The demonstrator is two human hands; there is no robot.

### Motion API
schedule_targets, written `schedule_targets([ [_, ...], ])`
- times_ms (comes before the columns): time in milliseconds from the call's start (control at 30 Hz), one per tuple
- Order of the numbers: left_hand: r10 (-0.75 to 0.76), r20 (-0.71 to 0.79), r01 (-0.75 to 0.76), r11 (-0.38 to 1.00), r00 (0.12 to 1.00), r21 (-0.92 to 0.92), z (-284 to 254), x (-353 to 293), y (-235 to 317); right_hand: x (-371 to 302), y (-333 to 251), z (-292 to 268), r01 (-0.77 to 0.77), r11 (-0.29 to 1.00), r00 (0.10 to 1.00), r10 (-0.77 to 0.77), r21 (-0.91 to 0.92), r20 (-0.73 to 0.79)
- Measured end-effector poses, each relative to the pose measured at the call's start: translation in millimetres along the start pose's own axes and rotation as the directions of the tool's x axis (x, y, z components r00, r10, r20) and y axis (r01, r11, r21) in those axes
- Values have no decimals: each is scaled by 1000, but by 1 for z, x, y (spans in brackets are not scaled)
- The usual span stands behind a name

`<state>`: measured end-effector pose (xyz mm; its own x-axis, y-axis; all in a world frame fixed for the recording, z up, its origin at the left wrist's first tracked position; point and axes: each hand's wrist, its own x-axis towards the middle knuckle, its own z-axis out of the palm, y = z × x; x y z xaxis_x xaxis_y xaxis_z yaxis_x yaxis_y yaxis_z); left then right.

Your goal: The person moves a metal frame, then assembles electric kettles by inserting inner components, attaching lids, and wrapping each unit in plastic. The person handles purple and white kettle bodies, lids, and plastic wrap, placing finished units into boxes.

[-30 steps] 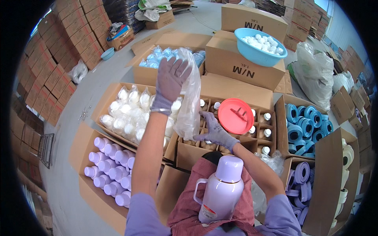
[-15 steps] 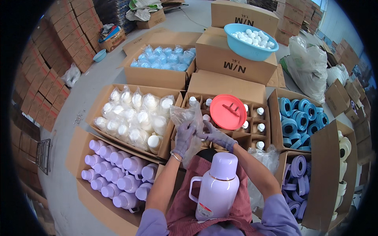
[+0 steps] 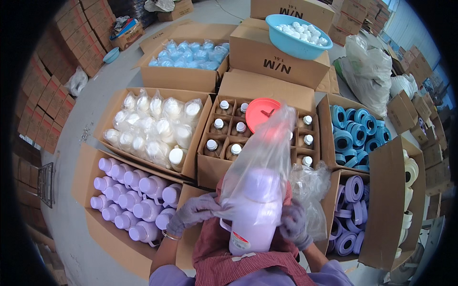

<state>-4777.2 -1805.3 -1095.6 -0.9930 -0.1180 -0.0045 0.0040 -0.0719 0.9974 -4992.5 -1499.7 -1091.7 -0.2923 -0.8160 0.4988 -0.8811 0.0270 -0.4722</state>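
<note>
A lilac thermos flask (image 3: 253,238) with a side handle stands upright on my lap. A clear plastic bag (image 3: 260,148) is drawn over its lid and upper body, its closed end sticking up beyond the lid. My gloved left hand (image 3: 196,213) is closed on the bag's lower edge, left of the flask by the handle. On the other side my gloved right hand (image 3: 295,225) is curled in against the bag's right edge; its fingertips are partly hidden. Behind the bag, a red plastic lid-like disc (image 3: 260,114) lies over a divided carton (image 3: 205,167) of white-capped bottles.
Lilac flasks (image 3: 148,209) fill the carton at left, bagged white flasks (image 3: 162,128) the one behind. Bagged blue items (image 3: 191,55) and a blue basin (image 3: 298,47) of white caps stand farther back. Cartons of blue rings (image 3: 355,128) and purple rings (image 3: 353,190) stand right, beside loose plastic bags (image 3: 310,186).
The bag has come from above the bottle carton down over the flask's top. Both hands have moved nearer and apart, to either side of the flask.
</note>
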Motion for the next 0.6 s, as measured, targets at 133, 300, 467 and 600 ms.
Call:
schedule_targets([
  [133,-464,333,426,886,821,184,8,-47,-35,-75,-25,5,98,992,925,-119,74,362],
  [300,-214,-110,226,968,971,111,3,11,26,-89,-37,-2,69,983,771,-161,170,616],
  [467,-211,-147,239,949,966,208,12,-11,13,-76,-34,1,49,978,744,-171,201,647],
  [600,-426,-163,287,800,890,-526,-19,-59,-36,-38,-31,-5,-176,949,892,40,263,450],
])
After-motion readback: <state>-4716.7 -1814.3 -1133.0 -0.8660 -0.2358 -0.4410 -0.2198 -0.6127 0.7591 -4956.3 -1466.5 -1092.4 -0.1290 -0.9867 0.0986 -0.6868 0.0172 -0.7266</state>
